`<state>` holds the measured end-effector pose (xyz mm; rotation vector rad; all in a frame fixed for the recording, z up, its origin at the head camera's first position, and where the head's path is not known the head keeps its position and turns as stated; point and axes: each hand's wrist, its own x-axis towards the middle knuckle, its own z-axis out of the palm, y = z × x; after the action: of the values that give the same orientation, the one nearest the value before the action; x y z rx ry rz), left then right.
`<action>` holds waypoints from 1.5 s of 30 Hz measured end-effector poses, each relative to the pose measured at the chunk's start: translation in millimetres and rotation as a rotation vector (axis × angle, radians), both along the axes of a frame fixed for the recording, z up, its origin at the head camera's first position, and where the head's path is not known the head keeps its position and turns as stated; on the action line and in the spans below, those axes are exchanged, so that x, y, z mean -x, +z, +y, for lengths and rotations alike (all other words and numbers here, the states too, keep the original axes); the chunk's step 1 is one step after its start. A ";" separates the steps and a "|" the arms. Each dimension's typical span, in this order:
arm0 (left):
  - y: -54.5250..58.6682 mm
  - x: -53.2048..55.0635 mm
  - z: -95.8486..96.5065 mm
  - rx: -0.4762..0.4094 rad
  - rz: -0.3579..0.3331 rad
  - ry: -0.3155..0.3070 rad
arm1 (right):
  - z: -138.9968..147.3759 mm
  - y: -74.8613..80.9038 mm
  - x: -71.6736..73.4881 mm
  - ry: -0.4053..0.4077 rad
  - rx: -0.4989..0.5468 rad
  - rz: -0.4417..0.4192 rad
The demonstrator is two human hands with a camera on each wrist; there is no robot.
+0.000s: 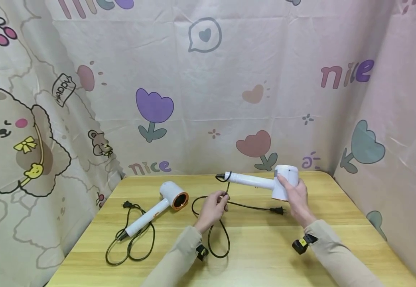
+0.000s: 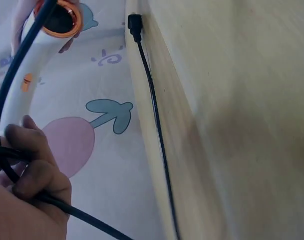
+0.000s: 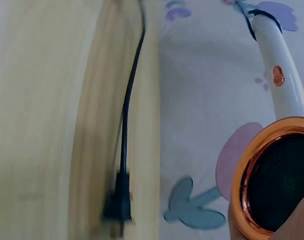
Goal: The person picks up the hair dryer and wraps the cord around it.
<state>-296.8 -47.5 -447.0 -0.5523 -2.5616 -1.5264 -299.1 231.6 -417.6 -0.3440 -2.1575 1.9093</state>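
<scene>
In the head view my right hand (image 1: 297, 196) grips the head of a white hair dryer (image 1: 252, 181), raised over the back right of the table, its handle pointing left. One turn of its black cord (image 1: 249, 206) loops around the handle's end. My left hand (image 1: 212, 209) pinches that cord just below the handle end, fingers curled around it in the left wrist view. From there, the cord runs right to a two-pin plug (image 1: 277, 210), and a slack loop hangs beneath the hand. The right wrist view shows the dryer's copper-coloured ring (image 3: 237, 187) around a dark mesh.
A second white hair dryer (image 1: 147, 218) lies on the left of the wooden table (image 1: 261, 255), its cord in loose loops and its plug (image 1: 127, 204) toward the back left. A patterned curtain (image 1: 208, 87) stands behind and at both sides.
</scene>
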 end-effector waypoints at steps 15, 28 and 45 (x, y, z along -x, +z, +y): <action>25.9 4.9 -10.7 0.551 0.431 -0.045 | 22.7 13.1 2.9 0.043 -0.511 0.132; 34.4 15.7 -26.2 0.612 0.934 -0.035 | 41.0 16.8 5.2 0.327 -0.380 0.105; 22.9 24.2 -27.4 0.102 0.247 -0.032 | 45.8 10.6 -1.5 0.417 0.111 -0.087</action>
<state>-321.0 -74.9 -424.2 -0.7463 -2.4602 -1.2521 -297.5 277.4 -407.0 0.0091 -2.3280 2.2747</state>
